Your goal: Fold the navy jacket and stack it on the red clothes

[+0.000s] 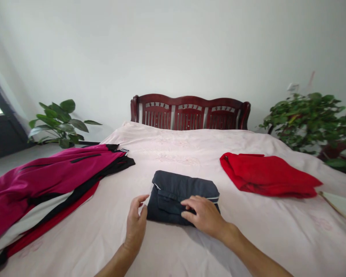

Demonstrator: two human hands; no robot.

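A dark navy garment point(184, 186), folded into a compact rectangle with a thin white trim showing at its edges, lies on the bed in front of me. My left hand point(136, 219) is beside its left edge, thumb and fingers apart, holding nothing. Over the front right part of the garment is my right hand point(203, 215), its fingers slightly bent and spread. Those fingertips rest on or just above the cloth; I cannot tell which. No cloth is visibly gripped by either hand.
Magenta, black, white and red clothes point(54, 171) lie layered at the left. A folded red garment point(268, 175) sits at the right on the pink bedsheet point(173, 148). Behind stands a dark wooden headboard point(190, 111). Leafy plants point(62, 121) flank the bed.
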